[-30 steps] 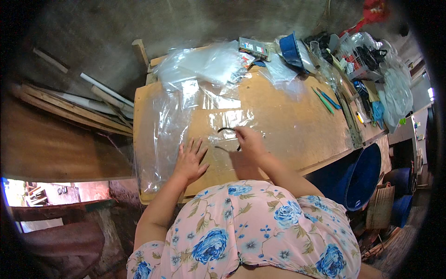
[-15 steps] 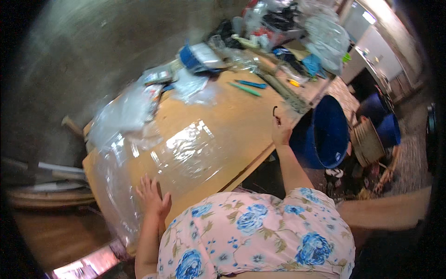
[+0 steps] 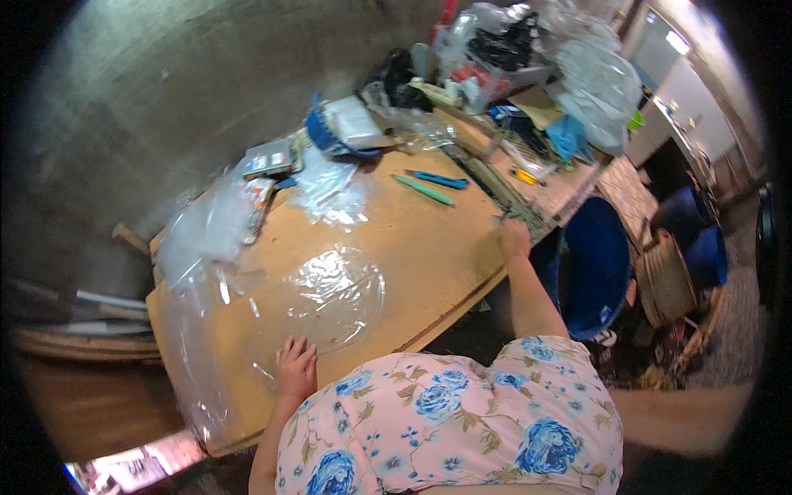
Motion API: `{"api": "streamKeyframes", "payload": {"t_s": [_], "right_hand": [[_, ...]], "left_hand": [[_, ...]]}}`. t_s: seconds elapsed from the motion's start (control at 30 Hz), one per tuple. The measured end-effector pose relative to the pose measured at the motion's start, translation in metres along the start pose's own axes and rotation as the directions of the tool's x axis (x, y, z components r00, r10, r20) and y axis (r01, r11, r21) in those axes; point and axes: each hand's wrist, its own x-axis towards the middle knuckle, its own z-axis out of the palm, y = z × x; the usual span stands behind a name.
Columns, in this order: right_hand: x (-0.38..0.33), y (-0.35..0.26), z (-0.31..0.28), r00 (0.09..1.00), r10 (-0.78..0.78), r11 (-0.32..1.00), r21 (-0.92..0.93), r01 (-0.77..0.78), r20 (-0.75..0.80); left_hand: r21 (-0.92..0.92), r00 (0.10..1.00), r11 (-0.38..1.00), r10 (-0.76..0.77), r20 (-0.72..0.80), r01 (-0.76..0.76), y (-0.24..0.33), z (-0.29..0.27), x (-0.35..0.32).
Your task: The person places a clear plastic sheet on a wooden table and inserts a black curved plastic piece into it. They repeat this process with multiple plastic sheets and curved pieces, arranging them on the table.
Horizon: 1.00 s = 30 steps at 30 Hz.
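A clear plastic sheet (image 3: 334, 318) lies on the wooden tabletop (image 3: 441, 256) in front of me. My left hand (image 3: 295, 369) rests at the sheet's near edge, fingers stretched out and holding nothing. Over at the table's right edge, my right hand (image 3: 516, 239) is closed beside the near end of a long dark, grey-green bar (image 3: 499, 190). Its fingers are partly hidden, and I cannot make out what is in them. Farther back lie a blue utility knife (image 3: 439, 179) and a green pen-shaped tool (image 3: 425, 190), side by side.
Clear plastic (image 3: 198, 239) covers the table's left side. Behind are a blue basket (image 3: 328, 136) with clear packets and a flat box (image 3: 268, 158). A yellow-handled tool (image 3: 525, 176) and heaped bags (image 3: 594, 95) lie back right. A blue barrel (image 3: 594, 264) stands right of the table.
My right hand has moved to the end of the bar; the dark curved thing seen at its fingers no longer shows. My left hand has shifted right along the sheet.
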Motion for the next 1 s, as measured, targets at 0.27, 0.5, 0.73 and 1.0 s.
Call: {"api": "streamKeyframes", "payload": {"t_s": [0.27,0.5,0.73,1.0], "right_hand": [[-0.032,-0.147,-0.071,0.957,-0.288,0.796,0.565,0.215,0.041],[-0.132,-0.362,-0.143,0.331,-0.940,0.182,0.708,0.683,-0.078],[-0.125,-0.435,-0.203,-0.300,-0.920,0.010,0.782,0.623,0.251],[-0.217,-0.649,-0.160,-0.072,-0.981,0.073,0.689,0.721,0.179]], "left_hand": [[0.214,0.946,0.960,-0.113,-0.303,0.183,-0.006,0.007,0.008],[0.231,0.950,0.963,-0.064,-0.305,0.139,0.036,-0.074,0.054],[-0.184,0.791,0.778,-0.544,0.282,0.601,0.036,-0.204,-0.063],[0.181,0.590,0.563,-0.785,-0.186,0.806,-0.111,-0.267,-0.164]]}}
